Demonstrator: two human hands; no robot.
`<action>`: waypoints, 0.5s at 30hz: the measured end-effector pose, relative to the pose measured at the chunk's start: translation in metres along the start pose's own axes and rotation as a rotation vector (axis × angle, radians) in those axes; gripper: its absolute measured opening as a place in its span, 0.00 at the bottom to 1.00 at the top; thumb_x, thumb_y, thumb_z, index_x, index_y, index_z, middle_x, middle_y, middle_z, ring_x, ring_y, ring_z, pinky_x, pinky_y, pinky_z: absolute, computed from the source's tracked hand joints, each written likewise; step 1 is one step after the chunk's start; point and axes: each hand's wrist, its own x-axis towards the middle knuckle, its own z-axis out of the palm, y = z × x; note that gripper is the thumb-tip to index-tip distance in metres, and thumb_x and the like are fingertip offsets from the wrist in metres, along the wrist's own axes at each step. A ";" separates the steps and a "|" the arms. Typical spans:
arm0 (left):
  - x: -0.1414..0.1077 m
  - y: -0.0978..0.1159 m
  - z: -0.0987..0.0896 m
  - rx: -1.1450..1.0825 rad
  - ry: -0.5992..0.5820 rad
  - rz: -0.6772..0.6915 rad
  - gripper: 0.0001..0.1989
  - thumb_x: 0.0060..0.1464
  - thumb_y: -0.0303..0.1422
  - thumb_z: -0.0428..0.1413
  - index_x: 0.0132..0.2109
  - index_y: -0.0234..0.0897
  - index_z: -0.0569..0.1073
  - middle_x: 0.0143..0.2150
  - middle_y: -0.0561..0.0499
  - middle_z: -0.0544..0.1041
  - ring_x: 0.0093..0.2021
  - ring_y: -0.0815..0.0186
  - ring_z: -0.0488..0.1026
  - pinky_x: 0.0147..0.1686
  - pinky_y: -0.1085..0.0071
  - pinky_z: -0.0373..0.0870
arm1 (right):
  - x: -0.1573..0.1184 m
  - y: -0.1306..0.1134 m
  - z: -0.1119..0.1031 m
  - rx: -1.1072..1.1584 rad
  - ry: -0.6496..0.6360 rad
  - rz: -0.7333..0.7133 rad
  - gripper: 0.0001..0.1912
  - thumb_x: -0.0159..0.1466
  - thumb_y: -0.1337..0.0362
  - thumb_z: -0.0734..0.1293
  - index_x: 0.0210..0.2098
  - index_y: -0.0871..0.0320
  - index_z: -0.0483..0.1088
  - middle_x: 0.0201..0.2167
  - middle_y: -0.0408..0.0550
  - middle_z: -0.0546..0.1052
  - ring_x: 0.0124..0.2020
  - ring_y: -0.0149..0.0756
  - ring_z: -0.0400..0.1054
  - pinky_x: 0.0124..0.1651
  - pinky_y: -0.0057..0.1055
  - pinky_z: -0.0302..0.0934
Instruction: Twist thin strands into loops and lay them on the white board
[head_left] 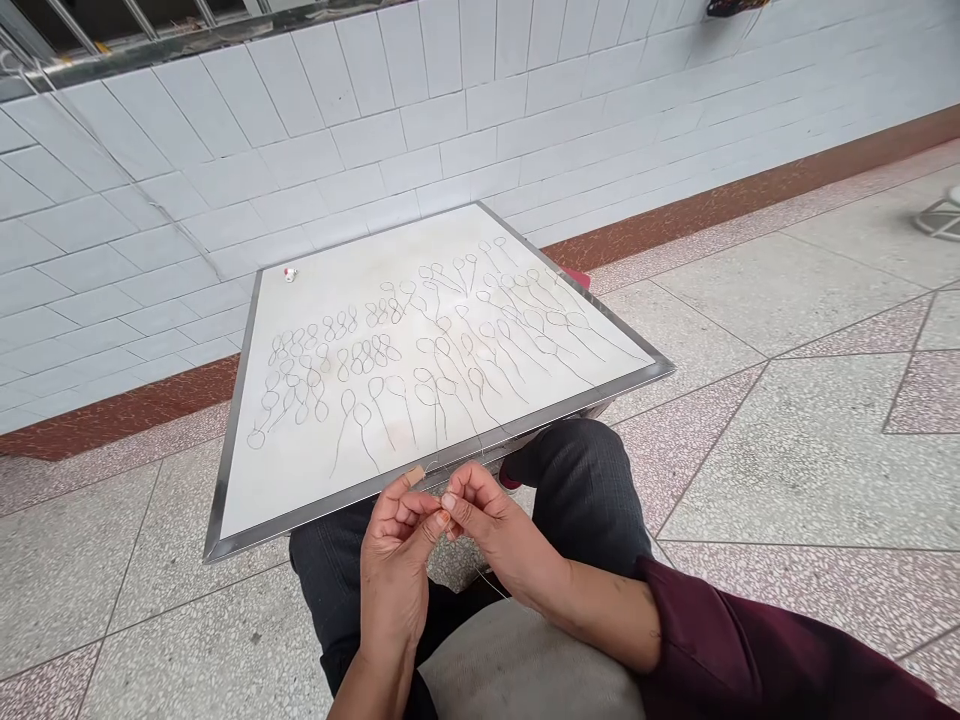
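the bare left hand, with tan tape around one finger, and the bare right hand met at the fingertips, pinching a thin, pale strand above the lap, just off the surface's near edge. its lower length slanted down and rightward toward the person. on the white, square, grey-edged surface lay dark, thin looped strands, many tails pointing nearward.
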 end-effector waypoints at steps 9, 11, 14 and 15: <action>-0.001 -0.001 -0.010 0.126 -0.001 0.054 0.30 0.48 0.34 0.69 0.58 0.39 0.71 0.35 0.52 0.81 0.36 0.66 0.77 0.41 0.69 0.74 | 0.000 0.002 -0.002 -0.015 -0.012 0.062 0.24 0.60 0.42 0.73 0.32 0.55 0.63 0.29 0.39 0.72 0.29 0.30 0.65 0.36 0.30 0.61; -0.001 -0.001 -0.011 0.129 -0.011 0.057 0.31 0.49 0.34 0.69 0.60 0.40 0.69 0.36 0.52 0.81 0.36 0.66 0.77 0.40 0.69 0.74 | -0.001 0.002 -0.002 -0.016 -0.033 0.074 0.25 0.61 0.40 0.71 0.34 0.55 0.63 0.32 0.41 0.72 0.29 0.30 0.66 0.36 0.30 0.62; -0.002 0.001 -0.010 0.125 -0.012 0.049 0.33 0.50 0.34 0.68 0.61 0.40 0.68 0.36 0.52 0.81 0.35 0.66 0.77 0.39 0.68 0.75 | -0.002 -0.001 -0.001 -0.024 -0.054 0.072 0.26 0.61 0.38 0.69 0.34 0.55 0.63 0.32 0.42 0.71 0.31 0.31 0.66 0.36 0.32 0.64; -0.003 0.002 -0.009 0.128 -0.007 0.051 0.33 0.49 0.34 0.68 0.61 0.39 0.67 0.36 0.52 0.81 0.35 0.65 0.77 0.39 0.67 0.75 | -0.002 -0.002 -0.001 -0.033 -0.056 0.068 0.26 0.62 0.37 0.68 0.34 0.55 0.63 0.32 0.42 0.71 0.32 0.32 0.66 0.36 0.32 0.64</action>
